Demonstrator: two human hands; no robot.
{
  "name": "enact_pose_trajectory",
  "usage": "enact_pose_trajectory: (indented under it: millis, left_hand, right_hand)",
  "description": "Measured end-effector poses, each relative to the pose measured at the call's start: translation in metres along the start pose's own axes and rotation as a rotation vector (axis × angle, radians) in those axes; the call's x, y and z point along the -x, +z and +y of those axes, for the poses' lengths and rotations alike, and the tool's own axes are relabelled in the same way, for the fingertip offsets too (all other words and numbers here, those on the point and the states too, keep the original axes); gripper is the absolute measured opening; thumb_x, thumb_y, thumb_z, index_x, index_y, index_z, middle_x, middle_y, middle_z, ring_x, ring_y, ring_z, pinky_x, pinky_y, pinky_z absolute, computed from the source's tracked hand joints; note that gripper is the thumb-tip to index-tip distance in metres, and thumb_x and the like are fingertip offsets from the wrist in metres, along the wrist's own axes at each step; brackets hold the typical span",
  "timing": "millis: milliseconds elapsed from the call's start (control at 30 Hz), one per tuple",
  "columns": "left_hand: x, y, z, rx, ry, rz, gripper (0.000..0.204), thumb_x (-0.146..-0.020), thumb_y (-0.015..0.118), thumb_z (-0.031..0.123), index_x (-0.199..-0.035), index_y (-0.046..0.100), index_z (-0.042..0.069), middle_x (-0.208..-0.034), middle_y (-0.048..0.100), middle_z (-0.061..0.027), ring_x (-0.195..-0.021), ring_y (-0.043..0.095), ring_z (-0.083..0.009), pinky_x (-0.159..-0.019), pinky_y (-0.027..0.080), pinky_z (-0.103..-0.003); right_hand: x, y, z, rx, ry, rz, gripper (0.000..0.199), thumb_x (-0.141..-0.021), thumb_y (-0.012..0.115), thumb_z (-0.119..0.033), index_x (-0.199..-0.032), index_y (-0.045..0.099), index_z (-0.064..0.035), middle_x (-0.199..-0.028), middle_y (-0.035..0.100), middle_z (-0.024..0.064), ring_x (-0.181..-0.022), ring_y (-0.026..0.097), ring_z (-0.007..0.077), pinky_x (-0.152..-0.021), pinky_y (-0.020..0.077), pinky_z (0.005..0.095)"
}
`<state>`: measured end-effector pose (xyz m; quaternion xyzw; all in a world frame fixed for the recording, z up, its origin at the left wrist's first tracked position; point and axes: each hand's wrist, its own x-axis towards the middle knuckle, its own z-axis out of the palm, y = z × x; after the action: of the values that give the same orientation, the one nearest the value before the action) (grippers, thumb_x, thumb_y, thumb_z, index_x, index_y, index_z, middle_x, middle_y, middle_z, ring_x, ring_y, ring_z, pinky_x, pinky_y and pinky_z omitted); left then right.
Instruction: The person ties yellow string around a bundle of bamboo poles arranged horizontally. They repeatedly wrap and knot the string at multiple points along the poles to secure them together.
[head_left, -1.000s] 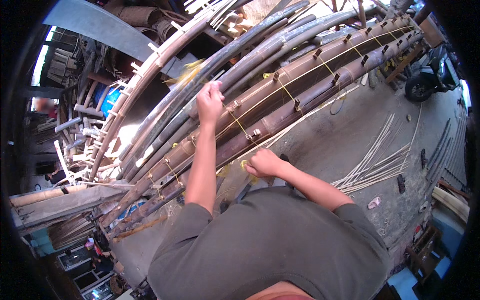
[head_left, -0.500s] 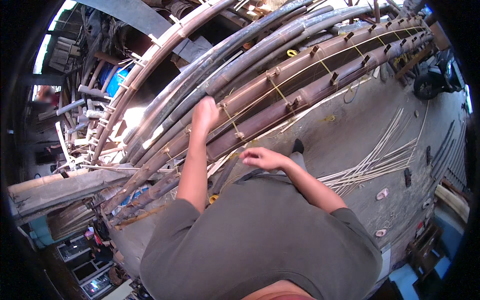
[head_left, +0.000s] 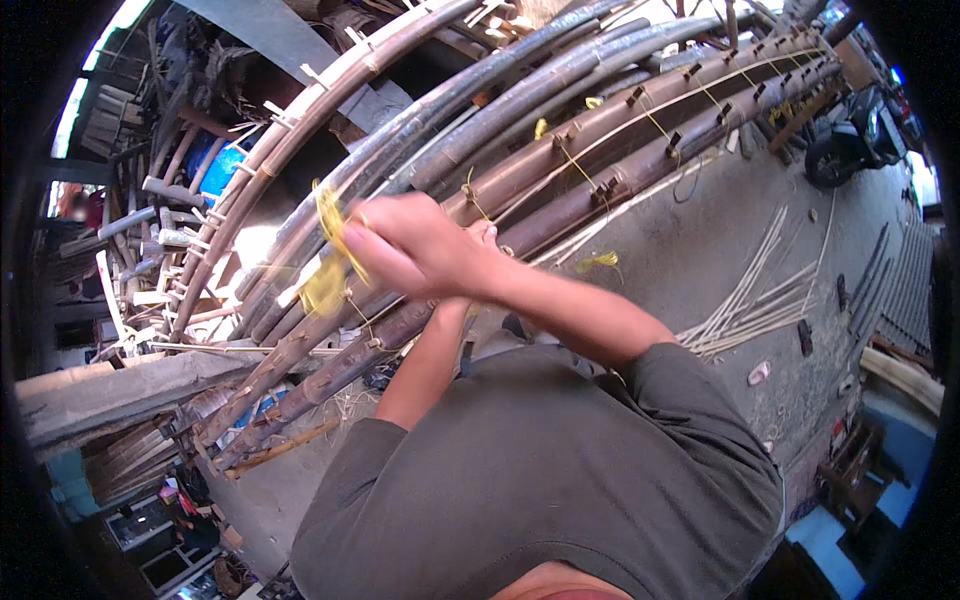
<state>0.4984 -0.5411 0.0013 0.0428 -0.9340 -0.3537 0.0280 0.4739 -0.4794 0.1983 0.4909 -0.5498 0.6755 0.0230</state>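
Yellow plastic twine (head_left: 330, 255), pinched in the right hand's (head_left: 420, 245) closed fingers at frame centre-left, should be pulled taut over the brown bamboo poles (head_left: 560, 165); the left hand's fingers cannot be told.

Single head-worn fisheye view, looking steeply down, close over the bamboo poles (head_left: 560, 150) (edges bend toward the rim)

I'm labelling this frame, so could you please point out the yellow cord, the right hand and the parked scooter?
yellow cord (head_left: 328, 280): head view, blurred bunch below the fingers.
right hand (head_left: 415, 245): head view, back of the hand.
scooter (head_left: 850, 140): head view, dark body.
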Motion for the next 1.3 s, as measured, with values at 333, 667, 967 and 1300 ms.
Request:
enact_pose_trajectory:
  millis: [333,667,967,1300]
  left_hand:
    - [-0.002,-0.017,-0.018,0.1,-0.09,-0.14,0.034,-0.098,0.046,0.028,-0.115,0.065,0.006,-0.109,0.064,-0.0224,-0.105,0.061,-0.0384,-0.086,0.049,-0.044]
    - [-0.012,-0.003,-0.02,0.311,-0.072,0.09,0.028,-0.097,0.052,0.022,-0.099,0.069,0.0,-0.082,0.071,-0.0133,-0.073,0.069,-0.02,-0.065,0.051,-0.034]
    - [-0.15,-0.008,-0.075,-0.174,-0.102,0.238,0.027,-0.092,0.047,0.024,-0.091,0.069,0.007,-0.094,0.067,-0.0224,-0.089,0.063,-0.0425,-0.08,0.049,-0.05]
    - [0.021,-0.137,-0.086,-0.317,-0.208,-0.037,0.033,-0.095,0.043,0.025,-0.093,0.064,0.0,-0.092,0.065,-0.0272,-0.088,0.062,-0.0451,-0.074,0.048,-0.054]
  right_hand:
    - [0.043,-0.058,0.175,-0.297,0.842,-0.153,0.051,-0.099,0.046,-0.046,-0.078,0.065,-0.0028,-0.069,0.057,0.0021,-0.067,0.052,0.0139,-0.067,0.0456,0.0333]
    - [0.217,-0.029,0.081,0.187,0.707,-0.496,0.031,-0.087,0.054,-0.029,-0.074,0.064,-0.0019,-0.072,0.062,0.0236,-0.069,0.062,0.0412,-0.066,0.0487,0.049]
    - [0.216,-0.031,0.072,0.466,0.691,-0.497,0.024,-0.073,0.062,-0.025,-0.067,0.061,-0.0019,-0.067,0.062,0.021,-0.067,0.062,0.0405,-0.067,0.0506,0.0477]
    - [0.221,0.092,0.064,-0.848,1.068,-0.165,0.051,-0.095,0.058,-0.035,-0.134,0.047,-0.0051,-0.124,0.058,0.0112,-0.116,0.053,0.0206,-0.1,0.0403,0.0332]
